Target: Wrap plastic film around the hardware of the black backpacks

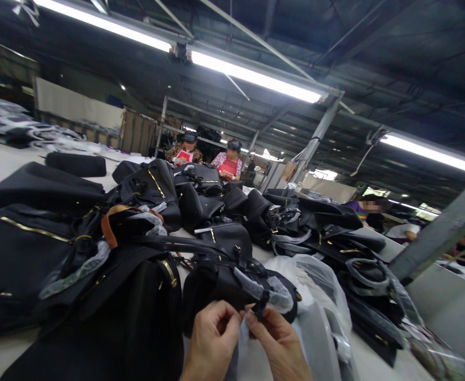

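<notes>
My left hand (216, 338) and my right hand (277, 341) are close together at the bottom centre, fingertips almost meeting. Between the right thumb and fingers is a small black strap end (261, 306), with a strip of translucent plastic wrap (245, 330) hanging below. The left thumb and forefinger are pinched; what lies between them is hidden. Just beyond my hands lies a black handbag (206, 288) whose handle is partly wrapped in clear plastic (282, 296). A larger black bag (137, 307) with a gold zip lies to the left.
Many black bags (153, 185) with gold zips crowd the white table (375, 365). A clear plastic bag (323, 296) lies right of my hands, near a brown strap-free stack of black bags (359, 264). Two people in red aprons (228, 166) work across the table. A metal post (438, 233) stands at right.
</notes>
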A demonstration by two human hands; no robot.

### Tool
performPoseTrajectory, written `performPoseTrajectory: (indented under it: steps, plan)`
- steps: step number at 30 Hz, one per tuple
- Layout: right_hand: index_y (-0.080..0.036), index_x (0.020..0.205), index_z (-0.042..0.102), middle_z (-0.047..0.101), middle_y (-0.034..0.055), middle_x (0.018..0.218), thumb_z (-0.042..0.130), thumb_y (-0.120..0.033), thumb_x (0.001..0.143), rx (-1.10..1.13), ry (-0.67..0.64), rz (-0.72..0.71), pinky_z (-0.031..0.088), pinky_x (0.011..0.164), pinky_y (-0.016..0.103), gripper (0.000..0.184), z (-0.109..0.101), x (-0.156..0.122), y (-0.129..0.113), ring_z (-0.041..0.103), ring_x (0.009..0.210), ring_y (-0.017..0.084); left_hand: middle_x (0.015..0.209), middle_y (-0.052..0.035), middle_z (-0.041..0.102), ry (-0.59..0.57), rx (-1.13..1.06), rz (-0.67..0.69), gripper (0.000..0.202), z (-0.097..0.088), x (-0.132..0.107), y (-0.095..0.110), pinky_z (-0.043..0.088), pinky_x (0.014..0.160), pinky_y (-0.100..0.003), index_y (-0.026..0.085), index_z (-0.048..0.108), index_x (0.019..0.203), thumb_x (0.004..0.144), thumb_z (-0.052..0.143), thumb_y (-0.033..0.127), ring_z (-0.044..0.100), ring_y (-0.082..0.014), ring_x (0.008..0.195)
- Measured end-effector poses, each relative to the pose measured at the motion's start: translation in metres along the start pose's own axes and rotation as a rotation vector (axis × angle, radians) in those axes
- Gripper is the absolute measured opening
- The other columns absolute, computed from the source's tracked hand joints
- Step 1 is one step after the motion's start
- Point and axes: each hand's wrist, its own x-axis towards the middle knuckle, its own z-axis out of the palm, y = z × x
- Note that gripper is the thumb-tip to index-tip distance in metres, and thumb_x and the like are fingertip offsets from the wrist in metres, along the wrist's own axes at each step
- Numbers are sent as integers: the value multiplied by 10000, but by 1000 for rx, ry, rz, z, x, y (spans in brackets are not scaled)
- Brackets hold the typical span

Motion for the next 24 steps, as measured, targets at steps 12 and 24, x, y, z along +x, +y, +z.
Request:
performPoseTrajectory:
  steps: [12,24]
  plan:
    - [-214,882,766,775,39,874,859,-395,671,182,-1,-70,539,666,233,293,9,-1,9,669,756,173,769,-68,703,100,594,867,232,0,-9,-33,538,573,-199,173,660,1026,948,444,139,700,-173,630]
    - [-177,873,780,779,61,742,925,-385,555,189,-122,25,605,623,345,408,6,11,4,712,645,217,655,-48,676,256,746,1124,249,-16,-2,-22,493,479,-178,110,635,1005,953,392,86,639,-126,510]
